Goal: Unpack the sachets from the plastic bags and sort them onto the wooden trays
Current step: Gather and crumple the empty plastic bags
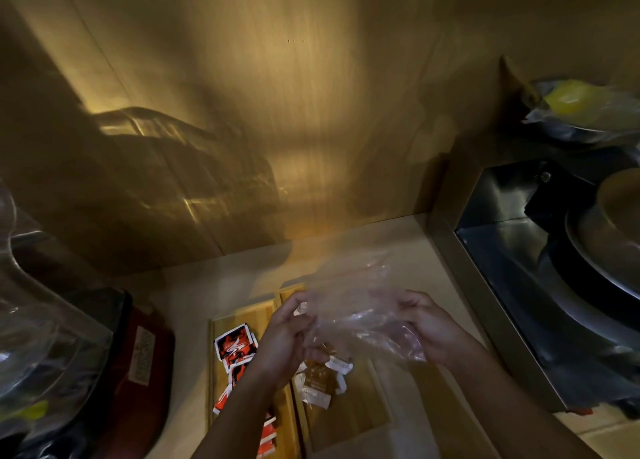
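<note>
Both hands hold a clear, crumpled plastic bag (360, 306) above the counter. My left hand (285, 337) pinches its left edge and my right hand (429, 327) grips its right side. Below them lie wooden trays (256, 315). Several red, black and white sachets (235, 347) lie in the left tray. Several brown and white sachets (322, 379) lie in the tray to its right, partly hidden by my left hand. I cannot tell whether anything is inside the bag.
A dark red object (145, 361) and clear glassware (31, 320) stand at the left. At the right sits a metal appliance (540, 250), with a bowl holding something yellow in plastic (571, 105) above it. A wooden wall rises behind the counter.
</note>
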The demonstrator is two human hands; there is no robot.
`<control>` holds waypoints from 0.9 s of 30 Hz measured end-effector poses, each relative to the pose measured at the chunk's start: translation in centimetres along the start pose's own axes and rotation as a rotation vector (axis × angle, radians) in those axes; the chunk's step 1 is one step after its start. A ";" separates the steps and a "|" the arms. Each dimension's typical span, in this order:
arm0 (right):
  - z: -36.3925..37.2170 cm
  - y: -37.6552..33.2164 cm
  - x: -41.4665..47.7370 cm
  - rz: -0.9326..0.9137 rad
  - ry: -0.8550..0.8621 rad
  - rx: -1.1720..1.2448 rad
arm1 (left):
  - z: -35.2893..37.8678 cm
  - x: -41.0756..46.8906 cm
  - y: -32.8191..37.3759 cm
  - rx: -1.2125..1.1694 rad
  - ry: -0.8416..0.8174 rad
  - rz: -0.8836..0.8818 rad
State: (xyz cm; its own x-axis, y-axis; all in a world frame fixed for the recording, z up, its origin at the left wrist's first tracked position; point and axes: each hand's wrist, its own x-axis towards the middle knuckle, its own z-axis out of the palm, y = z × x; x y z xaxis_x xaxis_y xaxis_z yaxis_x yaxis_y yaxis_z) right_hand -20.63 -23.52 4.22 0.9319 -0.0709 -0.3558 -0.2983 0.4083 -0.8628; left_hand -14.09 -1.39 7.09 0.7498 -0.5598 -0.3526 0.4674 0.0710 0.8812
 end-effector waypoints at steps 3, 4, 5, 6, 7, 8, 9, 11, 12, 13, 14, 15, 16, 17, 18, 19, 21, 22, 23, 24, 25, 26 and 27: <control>0.3 -0.2 -0.2 0.034 0.016 -0.051 | -0.1 -0.3 0.0 0.018 0.024 -0.010; 0.4 -0.3 -0.3 0.037 0.022 -0.069 | 0.0 -0.4 0.1 0.023 0.050 -0.016; 0.5 -0.3 -0.3 0.033 0.028 -0.082 | 0.0 -0.6 0.1 0.027 0.071 -0.019; 0.7 -0.5 -0.4 0.025 0.040 -0.086 | -0.1 -0.6 0.0 0.022 0.089 -0.022; 0.8 -0.5 -0.3 0.005 0.058 -0.092 | -0.2 -0.6 -0.1 0.012 0.105 -0.028; 0.9 -0.6 -0.2 -0.015 0.078 -0.106 | -0.4 -0.6 -0.1 -0.014 0.116 -0.034; 0.9 -0.6 0.0 -0.036 0.094 -0.136 | -0.6 -0.6 -0.2 -0.060 0.122 -0.053; 1.1 -0.6 0.3 -0.068 0.125 -0.222 | -0.7 -0.6 -0.3 -0.185 0.101 -0.161; 1.1 -0.6 0.4 -0.081 0.137 -0.270 | -0.8 -0.8 -0.5 -0.217 0.073 -0.219; 1.3 -0.7 0.5 -0.093 0.137 -0.322 | -0.6 -1.2 -0.4 -0.227 0.029 -0.256; 1.4 -0.7 0.5 -0.101 0.136 -0.375 | -0.3 -1.6 -0.5 -0.220 -0.019 -0.283; 1.7 -0.9 0.5 -0.108 0.134 -0.425 | 0.0 -2.0 -0.6 -0.204 -0.065 -0.299; 2.0 -1.1 0.4 -0.113 0.137 -0.465 | 0.2 -2.3 -0.7 -0.186 -0.081 -0.304; 2.3 -1.2 0.3 -0.121 0.139 -0.490 | 0.4 -2.4 -1.1 -0.157 -0.082 -0.299; 2.7 -1.3 0.2 -0.128 0.138 -0.493 | 0.4 -2.4 -1.5 -0.132 -0.078 -0.294; 3.0 -1.3 0.1 -0.127 0.137 -0.471 | 0.5 -2.3 -1.7 -0.113 -0.057 -0.284; 3.7 -1.1 -0.1 -0.107 0.115 -0.358 | 0.6 -2.1 -2.0 -0.110 0.010 -0.250; 3.8 -0.9 -0.2 -0.078 0.085 -0.270 | 0.5 -2.0 -2.1 -0.114 0.054 -0.225; 3.9 -0.7 -0.3 -0.050 0.053 -0.191 | 0.5 -1.9 -2.1 -0.116 0.090 -0.197; 3.9 -0.5 -0.4 -0.018 0.036 -0.142 | 0.4 -2.0 -2.1 -0.116 0.115 -0.172; 4.0 -0.4 -0.6 0.013 0.018 -0.110 | 0.4 -2.0 -2.0 -0.115 0.131 -0.155; 4.0 -0.3 -0.8 0.045 -0.002 -0.080 | 0.4 -2.2 -2.0 -0.113 0.147 -0.143; 4.0 -0.1 -0.8 0.071 -0.033 -0.056 | 0.5 -2.2 -2.1 -0.114 0.165 -0.136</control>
State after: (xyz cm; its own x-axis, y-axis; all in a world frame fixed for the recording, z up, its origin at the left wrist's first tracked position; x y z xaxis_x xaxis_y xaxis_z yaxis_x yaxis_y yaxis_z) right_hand -20.55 -19.86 6.05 0.9142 -0.0132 -0.4051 -0.3737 0.3596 -0.8550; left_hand -16.94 -0.66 6.21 0.7381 -0.4290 -0.5208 0.6123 0.1016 0.7841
